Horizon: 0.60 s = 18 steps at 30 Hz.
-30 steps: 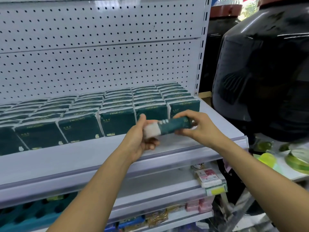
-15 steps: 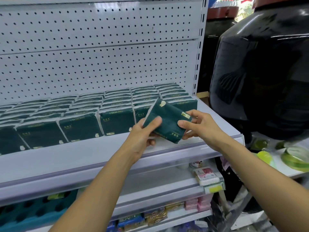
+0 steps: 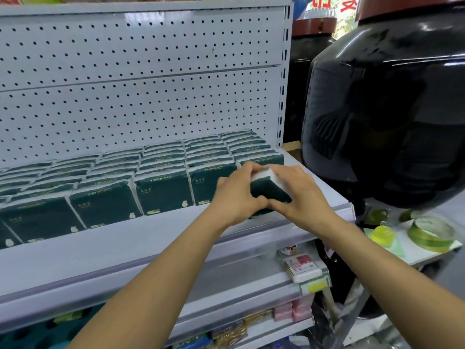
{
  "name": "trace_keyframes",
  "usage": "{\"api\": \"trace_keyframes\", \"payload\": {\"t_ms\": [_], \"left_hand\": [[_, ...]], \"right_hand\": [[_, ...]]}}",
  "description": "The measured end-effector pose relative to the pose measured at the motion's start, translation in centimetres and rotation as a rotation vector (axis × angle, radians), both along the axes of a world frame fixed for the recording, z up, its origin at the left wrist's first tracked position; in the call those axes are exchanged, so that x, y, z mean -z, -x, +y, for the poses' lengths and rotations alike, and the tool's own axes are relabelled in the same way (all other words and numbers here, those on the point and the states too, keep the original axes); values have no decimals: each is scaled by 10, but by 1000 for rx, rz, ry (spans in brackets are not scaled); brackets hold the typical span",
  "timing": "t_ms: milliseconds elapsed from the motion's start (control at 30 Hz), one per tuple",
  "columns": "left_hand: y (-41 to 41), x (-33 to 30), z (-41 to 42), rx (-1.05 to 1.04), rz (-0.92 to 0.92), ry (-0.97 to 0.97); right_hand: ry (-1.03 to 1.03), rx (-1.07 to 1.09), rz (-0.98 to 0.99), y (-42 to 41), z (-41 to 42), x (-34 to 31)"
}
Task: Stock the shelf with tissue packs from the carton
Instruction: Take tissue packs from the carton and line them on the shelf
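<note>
A dark green tissue pack (image 3: pixel 269 188) with white side edges stands upright at the right end of the grey shelf (image 3: pixel 151 238), in front of the rightmost row. My left hand (image 3: pixel 236 195) grips its left side and my right hand (image 3: pixel 299 195) grips its right side and top. Rows of the same green tissue packs (image 3: pixel 161 190) fill the back of the shelf, standing on edge. The carton is out of view.
A white pegboard (image 3: pixel 141 96) backs the shelf. A large black glazed jar (image 3: pixel 392 109) stands close on the right. Lower shelves hold small boxed goods (image 3: pixel 303 269) and pink packs (image 3: pixel 294 311). Green tape rolls (image 3: pixel 431 233) lie on a table at the right.
The pack was held flat in the air in front of the shelf, then turned face-up. Now both hands have moved it forward and down onto the shelf, standing upright.
</note>
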<state>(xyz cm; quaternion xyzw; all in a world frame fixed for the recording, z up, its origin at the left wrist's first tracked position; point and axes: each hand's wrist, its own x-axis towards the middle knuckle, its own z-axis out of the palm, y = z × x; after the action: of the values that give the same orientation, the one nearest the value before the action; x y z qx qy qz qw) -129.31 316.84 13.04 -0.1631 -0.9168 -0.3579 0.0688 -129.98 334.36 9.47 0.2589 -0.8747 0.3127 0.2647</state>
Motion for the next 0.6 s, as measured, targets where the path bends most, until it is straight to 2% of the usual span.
{"api": "trace_keyframes", "payload": {"t_ms": [100,200,367,467,600], "left_hand": [[4,3,-3,-27,142,27],[18,13,-21,-153,279,238],[41,33,-29,-199,372,505],[49,35,-23,-208,446,568],[54,35,-19,-243,498,612]], "right_hand": [[310,20,-248,7,13,8],[508,19,-415,16,27,11],[359,126,-469,44,30,17],[294,172,-439,56,24,14],[303,100,-428,67,19,12]]}}
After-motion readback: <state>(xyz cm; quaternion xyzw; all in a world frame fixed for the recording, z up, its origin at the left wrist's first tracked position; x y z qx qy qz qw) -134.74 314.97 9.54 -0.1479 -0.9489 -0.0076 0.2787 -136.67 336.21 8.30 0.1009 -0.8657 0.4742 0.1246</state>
